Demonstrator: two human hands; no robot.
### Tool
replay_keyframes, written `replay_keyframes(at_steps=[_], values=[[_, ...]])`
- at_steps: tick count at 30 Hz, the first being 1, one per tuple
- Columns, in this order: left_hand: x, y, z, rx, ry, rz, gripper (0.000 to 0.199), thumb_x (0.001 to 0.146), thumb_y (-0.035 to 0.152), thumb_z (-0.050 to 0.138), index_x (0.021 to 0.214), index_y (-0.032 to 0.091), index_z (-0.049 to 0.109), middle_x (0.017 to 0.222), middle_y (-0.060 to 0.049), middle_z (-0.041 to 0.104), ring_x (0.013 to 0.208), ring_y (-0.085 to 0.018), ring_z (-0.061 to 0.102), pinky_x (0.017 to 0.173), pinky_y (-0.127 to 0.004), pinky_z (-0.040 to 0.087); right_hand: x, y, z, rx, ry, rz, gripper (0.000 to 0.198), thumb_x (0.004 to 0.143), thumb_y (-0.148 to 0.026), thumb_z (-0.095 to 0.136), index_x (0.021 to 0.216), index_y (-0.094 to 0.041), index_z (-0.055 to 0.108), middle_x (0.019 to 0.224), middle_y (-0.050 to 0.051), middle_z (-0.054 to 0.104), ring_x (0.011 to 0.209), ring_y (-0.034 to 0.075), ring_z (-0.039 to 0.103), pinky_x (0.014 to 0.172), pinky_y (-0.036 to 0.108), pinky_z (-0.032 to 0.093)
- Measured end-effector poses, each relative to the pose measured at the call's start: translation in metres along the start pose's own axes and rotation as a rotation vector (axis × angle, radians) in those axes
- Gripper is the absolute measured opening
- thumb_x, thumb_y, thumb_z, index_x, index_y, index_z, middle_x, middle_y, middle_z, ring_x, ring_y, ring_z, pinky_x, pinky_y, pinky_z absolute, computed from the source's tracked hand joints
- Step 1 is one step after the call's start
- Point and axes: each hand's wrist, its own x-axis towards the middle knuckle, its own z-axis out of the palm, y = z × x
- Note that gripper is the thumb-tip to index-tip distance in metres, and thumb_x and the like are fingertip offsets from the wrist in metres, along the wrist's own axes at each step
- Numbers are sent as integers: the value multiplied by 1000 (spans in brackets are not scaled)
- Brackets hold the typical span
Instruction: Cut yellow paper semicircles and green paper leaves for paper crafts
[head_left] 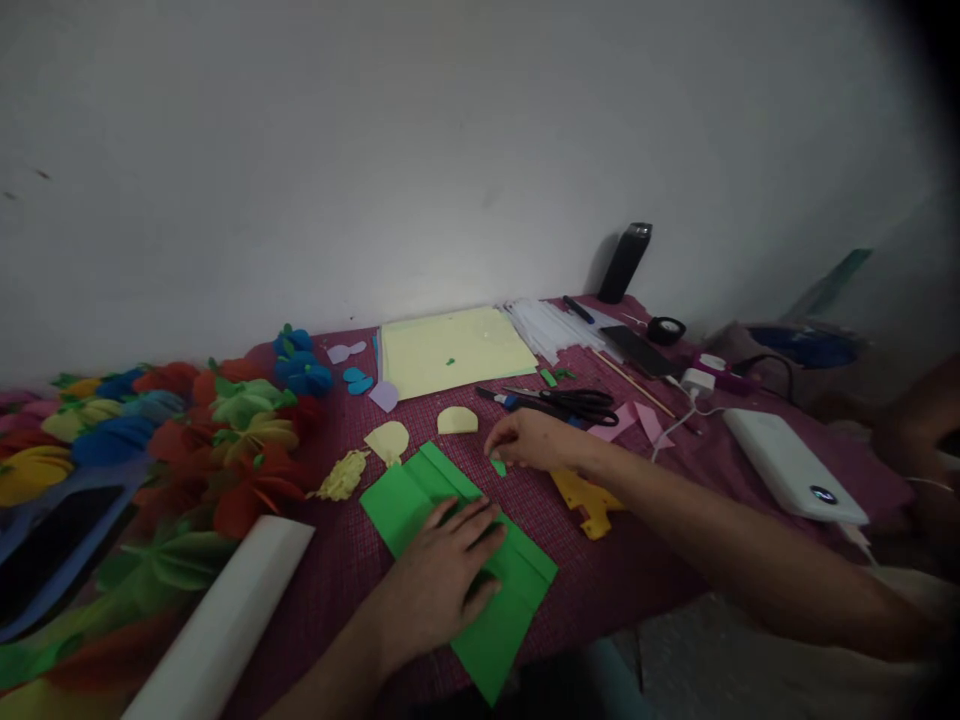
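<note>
My left hand (pixel 442 570) lies flat with fingers spread on a creased sheet of green paper (pixel 510 620), pressing it to the table. To its right, my right hand (pixel 529 440) has its fingertips pinched on a small green paper piece (pixel 499 466) just above the cloth. A yellow glue gun (pixel 589 500) lies partly hidden under my right forearm. Scissors with dark handles (pixel 592 405) rest behind that hand, by pink paper pieces (pixel 626 422). Pale yellow cut pieces (pixel 457 420) lie beyond the green sheet.
Colourful paper flowers (pixel 259 480) crowd the left, beside a white roll (pixel 225 620). Pale yellow sheets (pixel 457 350) and white strips (pixel 536 325) lie near the wall. At right are a white power bank (pixel 795 465), cables, a phone (pixel 637 352) and a black bottle (pixel 626 262). Another person's hand (pixel 922 430) shows.
</note>
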Motion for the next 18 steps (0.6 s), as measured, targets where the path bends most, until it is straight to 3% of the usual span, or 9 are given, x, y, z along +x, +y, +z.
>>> replay_keyframes(at_steps=[6,14,18], values=[[3,3,-3,-7,-27,51,38,88,33,42,125,24,45,128,-6,50,124,-24,37,104,-46,25,-57,11,22,363,-113,-8,18,72,-15,51,86,-14,62,61,-2,60,49,8,52,43,16,38],[3,0,2,54,-17,95,33,88,28,41,120,24,49,125,-6,51,124,-23,37,104,-47,26,-59,10,37,185,-176,28,17,70,-15,50,80,-14,64,59,-1,62,49,10,54,42,16,35],[4,2,1,84,-54,92,33,89,27,40,120,25,48,126,-6,50,125,-24,35,104,-49,25,-59,7,34,70,-125,-24,16,68,-15,53,77,-15,66,64,0,64,56,11,55,47,17,36]])
